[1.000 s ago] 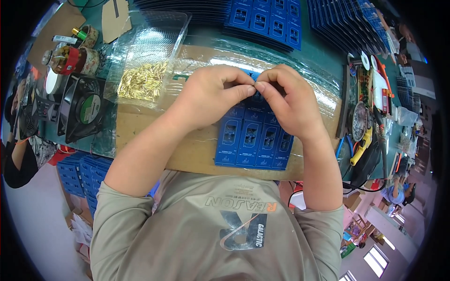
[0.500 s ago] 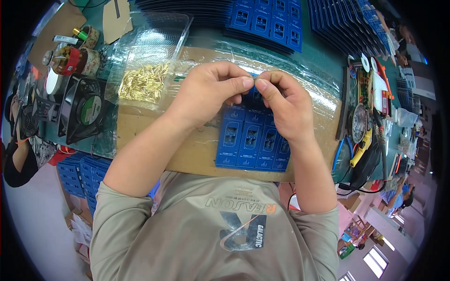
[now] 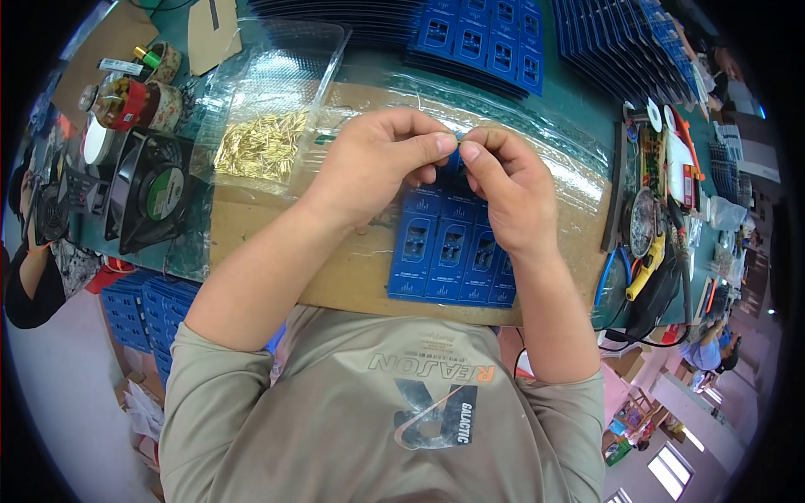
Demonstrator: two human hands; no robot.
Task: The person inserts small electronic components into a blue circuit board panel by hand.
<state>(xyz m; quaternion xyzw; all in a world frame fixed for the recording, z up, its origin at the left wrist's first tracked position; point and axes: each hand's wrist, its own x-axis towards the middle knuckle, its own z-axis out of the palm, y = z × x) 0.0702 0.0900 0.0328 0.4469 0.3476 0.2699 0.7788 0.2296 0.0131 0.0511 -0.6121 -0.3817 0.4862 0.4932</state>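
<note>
My left hand (image 3: 381, 159) and my right hand (image 3: 511, 180) meet over the far part of a blue circuit board panel (image 3: 449, 251). Thumb and forefinger of each are pinched together, fingertips nearly touching. Whatever sits between them is too small to make out; only a thin yellowish glint shows there. The panel lies flat on a brown board (image 3: 335, 281), its far part hidden behind my hands. To the left of my left hand, a clear plastic tray (image 3: 289, 80) holds a heap of small gold-coloured metal pins (image 3: 262, 147).
Stacks of blue panels (image 3: 478, 42) stand at the back, with more in a rack (image 3: 616, 50) at far right. A black fan (image 3: 151, 191) and a jar (image 3: 124, 104) are at left. Yellow-handled cutter (image 3: 647, 268), blue-handled pliers (image 3: 612, 272) and a solder spool (image 3: 652, 113) lie at right.
Both hands keep their pinch at nearly the same spot over the panel. My right hand has shifted slightly, and the whole view has moved a little.
</note>
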